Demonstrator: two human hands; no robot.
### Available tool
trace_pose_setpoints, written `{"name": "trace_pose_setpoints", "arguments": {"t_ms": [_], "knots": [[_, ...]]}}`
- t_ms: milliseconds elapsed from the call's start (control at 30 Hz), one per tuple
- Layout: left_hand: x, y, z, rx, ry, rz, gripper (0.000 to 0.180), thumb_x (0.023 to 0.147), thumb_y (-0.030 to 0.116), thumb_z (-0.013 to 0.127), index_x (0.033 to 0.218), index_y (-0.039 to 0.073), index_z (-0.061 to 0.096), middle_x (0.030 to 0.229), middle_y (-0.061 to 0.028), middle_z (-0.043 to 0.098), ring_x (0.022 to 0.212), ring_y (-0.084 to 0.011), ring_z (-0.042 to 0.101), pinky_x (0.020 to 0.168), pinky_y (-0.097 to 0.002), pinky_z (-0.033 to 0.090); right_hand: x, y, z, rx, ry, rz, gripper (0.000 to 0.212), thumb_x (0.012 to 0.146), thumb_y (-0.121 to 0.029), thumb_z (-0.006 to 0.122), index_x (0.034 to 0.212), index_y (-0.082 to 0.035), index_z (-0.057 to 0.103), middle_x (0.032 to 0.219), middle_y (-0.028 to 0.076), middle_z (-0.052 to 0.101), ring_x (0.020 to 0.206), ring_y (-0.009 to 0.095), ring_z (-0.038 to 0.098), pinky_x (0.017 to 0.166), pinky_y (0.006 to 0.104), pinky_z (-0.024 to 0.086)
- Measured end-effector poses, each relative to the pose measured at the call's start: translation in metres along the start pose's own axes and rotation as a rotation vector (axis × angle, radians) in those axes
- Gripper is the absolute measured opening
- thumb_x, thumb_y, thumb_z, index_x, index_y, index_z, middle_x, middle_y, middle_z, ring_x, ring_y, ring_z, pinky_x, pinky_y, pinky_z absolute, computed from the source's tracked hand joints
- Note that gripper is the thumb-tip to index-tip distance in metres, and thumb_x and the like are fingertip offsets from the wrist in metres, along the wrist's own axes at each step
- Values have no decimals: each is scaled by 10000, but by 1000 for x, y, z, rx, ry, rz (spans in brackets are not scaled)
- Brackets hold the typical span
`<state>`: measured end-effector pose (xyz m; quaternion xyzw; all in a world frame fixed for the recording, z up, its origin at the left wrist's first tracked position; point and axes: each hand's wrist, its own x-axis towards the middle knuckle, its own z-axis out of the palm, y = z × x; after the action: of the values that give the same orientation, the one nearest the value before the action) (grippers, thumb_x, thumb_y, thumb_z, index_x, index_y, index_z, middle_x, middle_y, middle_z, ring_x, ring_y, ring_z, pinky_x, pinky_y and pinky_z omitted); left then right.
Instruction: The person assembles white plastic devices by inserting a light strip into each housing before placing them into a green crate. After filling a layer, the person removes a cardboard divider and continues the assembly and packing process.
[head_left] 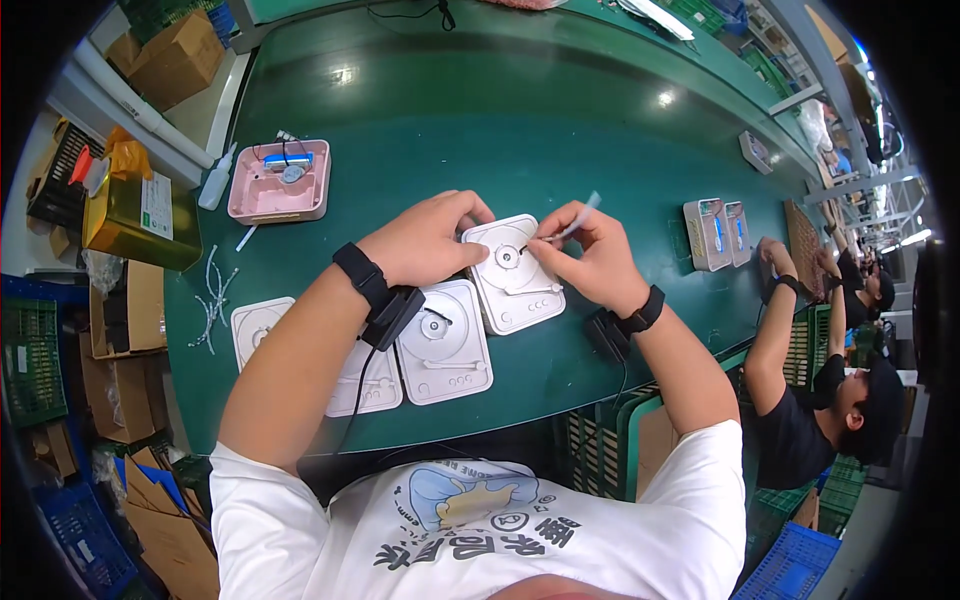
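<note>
A white plastic casing (515,295), shaped like a small record player with a round recess and a hub, lies tilted on the green table. My left hand (430,238) grips its upper left edge, thumb on the face and fingers around the side. Above the casing's upper right part, my right hand (592,255) pinches a thin, pale translucent strip (592,201) that sticks up past the fingers. Its lower end meets the casing near a short dark piece by the hub; the exact contact is too small to tell. More white casings (445,350) lie by my left forearm.
A pink casing (235,190) with a blue battery stands at the far left, beside a small white bottle (217,180). Pale wires (213,305) lie near the left edge. White casings with blue parts (706,238) stand at right, near a co-worker's hand (776,258). A yellow canister (145,225) is at left.
</note>
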<state>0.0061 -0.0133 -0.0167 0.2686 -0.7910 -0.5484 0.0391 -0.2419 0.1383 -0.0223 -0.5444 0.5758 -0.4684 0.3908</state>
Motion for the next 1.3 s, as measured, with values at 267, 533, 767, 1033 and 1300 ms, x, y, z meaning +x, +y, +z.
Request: {"name": "trace_pose_setpoints", "arguments": {"t_ms": [267, 533, 767, 1033, 1300], "knots": [[-1, 2, 1, 34, 11, -1, 458, 968, 193, 779, 1369, -1, 674, 1285, -176, 703, 1170, -292, 716, 1015, -403, 579, -5, -22, 14, -322, 49, -90, 223, 926, -85, 890, 1082, -51, 736, 995, 5, 771, 866, 83, 654, 822, 261, 547], [3, -6, 3, 65, 32, 27, 426, 999, 173, 812, 1373, 26, 669, 1204, -88, 704, 1029, -176, 670, 929, -336, 572, -7, -22, 15, -261, 31, -70, 207, 918, -73, 875, 1078, -50, 745, 996, 19, 800, 853, 105, 665, 826, 284, 565], [2, -3, 5, 40, 43, 38, 422, 1001, 178, 811, 1371, 30, 673, 1203, -86, 700, 1016, -172, 666, 926, -335, 573, -10, -23, 12, -454, 1, -224, 168, 880, -42, 865, 1027, -46, 782, 966, 46, 800, 853, 155, 692, 836, 304, 578], [1, -2, 4, 43, 28, 18, 440, 991, 194, 802, 1378, 26, 675, 1234, -112, 698, 1053, -204, 677, 945, -352, 575, -10, -33, 10, -464, -9, -231, 169, 872, -31, 858, 1033, -48, 807, 938, 57, 783, 865, 193, 701, 829, 330, 583], [1, -3, 5, 56, 48, 52, 432, 1001, 191, 814, 1377, 32, 676, 1214, -88, 696, 983, -163, 656, 891, -327, 568, -9, -36, 18, -431, -68, -320, 192, 870, -40, 872, 1054, -69, 826, 983, 41, 777, 911, 203, 703, 823, 349, 578]]}}
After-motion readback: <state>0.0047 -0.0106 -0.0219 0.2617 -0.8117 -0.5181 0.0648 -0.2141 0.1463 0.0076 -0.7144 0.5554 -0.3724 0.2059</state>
